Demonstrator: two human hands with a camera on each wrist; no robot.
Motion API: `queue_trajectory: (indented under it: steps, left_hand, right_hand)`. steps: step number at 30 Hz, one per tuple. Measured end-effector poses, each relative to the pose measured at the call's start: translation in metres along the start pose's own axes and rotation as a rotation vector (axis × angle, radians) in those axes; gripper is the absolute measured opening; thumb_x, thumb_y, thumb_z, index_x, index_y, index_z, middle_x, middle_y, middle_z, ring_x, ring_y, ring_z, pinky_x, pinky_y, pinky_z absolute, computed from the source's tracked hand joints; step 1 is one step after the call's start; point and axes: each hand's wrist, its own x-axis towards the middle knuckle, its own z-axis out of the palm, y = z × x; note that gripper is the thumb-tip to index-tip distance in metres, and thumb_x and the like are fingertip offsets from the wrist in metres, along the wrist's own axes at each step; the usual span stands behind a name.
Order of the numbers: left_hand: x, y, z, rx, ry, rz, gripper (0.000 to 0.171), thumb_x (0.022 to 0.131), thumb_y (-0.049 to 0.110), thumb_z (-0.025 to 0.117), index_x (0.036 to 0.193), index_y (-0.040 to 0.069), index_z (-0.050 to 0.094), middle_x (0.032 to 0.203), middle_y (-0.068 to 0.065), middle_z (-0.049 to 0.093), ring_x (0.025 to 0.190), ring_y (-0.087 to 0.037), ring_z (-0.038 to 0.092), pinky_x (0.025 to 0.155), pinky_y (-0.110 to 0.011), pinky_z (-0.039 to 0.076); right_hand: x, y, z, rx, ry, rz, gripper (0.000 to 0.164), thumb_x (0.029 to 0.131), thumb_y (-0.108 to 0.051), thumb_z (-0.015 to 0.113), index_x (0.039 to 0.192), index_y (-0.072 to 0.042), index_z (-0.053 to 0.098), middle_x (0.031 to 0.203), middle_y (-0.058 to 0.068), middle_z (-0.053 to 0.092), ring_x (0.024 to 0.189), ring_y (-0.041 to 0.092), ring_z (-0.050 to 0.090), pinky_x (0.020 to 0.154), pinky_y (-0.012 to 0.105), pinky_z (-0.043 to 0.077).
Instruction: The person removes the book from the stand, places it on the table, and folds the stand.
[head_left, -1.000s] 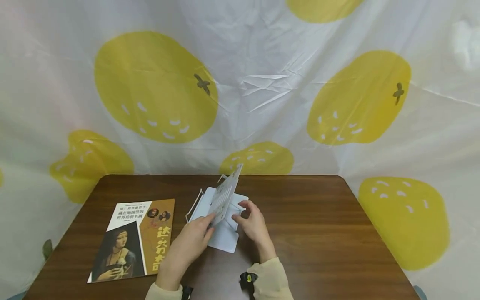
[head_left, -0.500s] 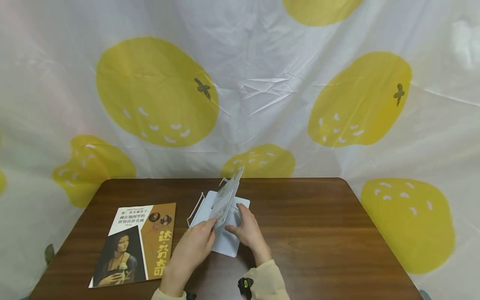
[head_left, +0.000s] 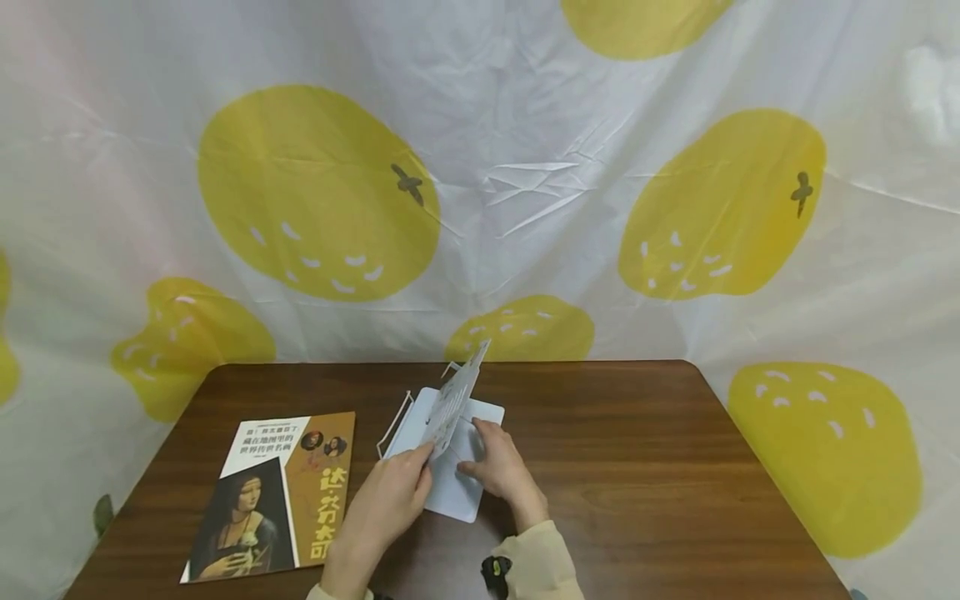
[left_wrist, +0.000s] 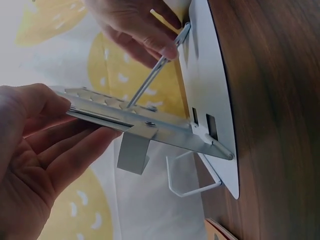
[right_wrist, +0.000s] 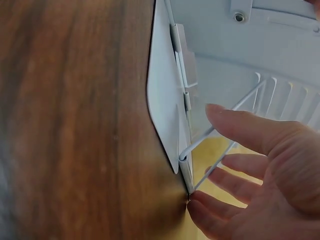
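Observation:
A white metal book stand (head_left: 453, 492) sits on the table, its base flat and its back panel (head_left: 456, 400) tilted up. My left hand (head_left: 393, 492) grips the panel's edge; in the left wrist view the thumb (left_wrist: 45, 100) lies on one face and the fingers are behind it. The right hand (head_left: 502, 471) is at the stand's right side. Its thumb and fingers hold the wire support leg (right_wrist: 200, 137), which runs from the base to the slotted back of the panel. White wire page holders (head_left: 395, 423) stick out on the left.
A book with a portrait painting on its cover (head_left: 251, 508) lies on the brown wooden table (head_left: 637, 483), left of the stand. Behind the table hangs a white curtain (head_left: 517, 208) with yellow fruit prints.
My right hand has shifted left, from beside the stand onto its wire support leg. The left hand keeps its grip and the panel stays tilted. The head view has tipped slightly upward.

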Motion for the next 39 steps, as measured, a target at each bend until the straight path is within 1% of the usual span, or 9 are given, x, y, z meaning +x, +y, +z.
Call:
queue_trajectory:
  steps: [2, 7, 14, 17, 22, 26, 29, 32, 39]
  left_hand:
    - [-0.001, -0.002, 0.0, 0.0, 0.011, -0.009, 0.029, 0.082, -0.003, 0.065, 0.111, -0.005, 0.067, 0.089, -0.015, 0.071, 0.074, -0.023, 0.069, 0.059, -0.034, 0.055]
    - [-0.005, -0.007, -0.002, -0.02, 0.019, -0.047, 0.027, 0.082, -0.004, 0.065, 0.109, -0.004, 0.068, 0.09, -0.015, 0.071, 0.072, -0.021, 0.068, 0.055, -0.034, 0.053]
    - [-0.008, -0.016, -0.005, -0.067, 0.015, -0.122, 0.021, 0.083, -0.002, 0.065, 0.104, 0.001, 0.07, 0.077, -0.004, 0.067, 0.061, -0.01, 0.055, 0.05, -0.029, 0.047]
    - [-0.006, -0.02, -0.007, -0.084, 0.035, -0.111, 0.018, 0.083, -0.003, 0.065, 0.101, 0.0, 0.069, 0.078, -0.004, 0.067, 0.061, -0.009, 0.055, 0.051, -0.028, 0.047]
    - [-0.002, -0.024, -0.01, -0.117, 0.071, -0.1, 0.018, 0.083, -0.005, 0.065, 0.101, -0.003, 0.069, 0.079, -0.006, 0.069, 0.061, -0.009, 0.053, 0.051, -0.026, 0.046]
    - [-0.001, -0.027, -0.014, -0.134, 0.055, -0.126, 0.014, 0.084, -0.004, 0.064, 0.098, -0.002, 0.068, 0.07, -0.001, 0.063, 0.057, -0.008, 0.048, 0.048, -0.024, 0.042]
    - [-0.002, -0.029, -0.014, -0.136, 0.047, -0.14, 0.012, 0.085, -0.004, 0.064, 0.096, -0.002, 0.068, 0.066, 0.001, 0.059, 0.056, -0.008, 0.046, 0.048, -0.025, 0.04]
    - [-0.002, -0.031, -0.015, -0.139, 0.052, -0.145, 0.014, 0.085, -0.004, 0.064, 0.098, -0.002, 0.069, 0.068, 0.001, 0.06, 0.057, -0.009, 0.047, 0.048, -0.025, 0.041]
    - [-0.003, -0.036, -0.015, -0.14, 0.053, -0.153, 0.015, 0.085, -0.003, 0.065, 0.099, -0.001, 0.069, 0.074, -0.003, 0.066, 0.059, -0.009, 0.049, 0.05, -0.027, 0.043]
  right_hand:
    - [-0.001, 0.001, 0.001, -0.007, -0.003, 0.003, 0.073, 0.077, -0.014, 0.082, 0.138, 0.006, 0.049, 0.136, 0.024, 0.05, 0.126, 0.044, 0.044, 0.103, 0.052, 0.038]
    - [-0.007, 0.002, 0.005, -0.022, -0.017, 0.018, 0.072, 0.077, -0.015, 0.082, 0.138, 0.006, 0.05, 0.135, 0.023, 0.05, 0.125, 0.043, 0.044, 0.102, 0.051, 0.039]
    - [-0.011, 0.002, 0.006, -0.054, -0.018, 0.003, 0.072, 0.076, -0.016, 0.083, 0.137, 0.007, 0.05, 0.134, 0.024, 0.051, 0.123, 0.043, 0.046, 0.101, 0.052, 0.04]
    - [-0.009, 0.001, 0.002, -0.069, -0.03, -0.005, 0.071, 0.076, -0.016, 0.082, 0.136, 0.007, 0.05, 0.134, 0.024, 0.051, 0.122, 0.044, 0.046, 0.102, 0.052, 0.04]
    - [0.0, -0.002, -0.005, -0.144, -0.057, -0.031, 0.069, 0.077, -0.02, 0.082, 0.134, 0.005, 0.054, 0.131, 0.024, 0.053, 0.119, 0.043, 0.046, 0.1, 0.052, 0.04]
    - [0.004, -0.002, -0.006, -0.194, -0.077, -0.03, 0.067, 0.076, -0.024, 0.084, 0.131, 0.002, 0.057, 0.127, 0.022, 0.055, 0.117, 0.042, 0.047, 0.097, 0.054, 0.041]
    - [0.005, -0.003, -0.004, -0.214, -0.088, -0.027, 0.067, 0.074, -0.025, 0.084, 0.13, 0.001, 0.059, 0.126, 0.021, 0.056, 0.117, 0.041, 0.047, 0.094, 0.057, 0.041]
    - [0.007, -0.005, -0.004, -0.243, -0.106, -0.029, 0.065, 0.074, -0.025, 0.084, 0.129, 0.0, 0.06, 0.124, 0.02, 0.056, 0.115, 0.039, 0.047, 0.091, 0.058, 0.041]
    - [0.015, -0.014, -0.009, -0.315, -0.197, -0.05, 0.056, 0.075, -0.025, 0.084, 0.123, -0.003, 0.065, 0.123, 0.017, 0.055, 0.113, 0.036, 0.047, 0.085, 0.057, 0.043]
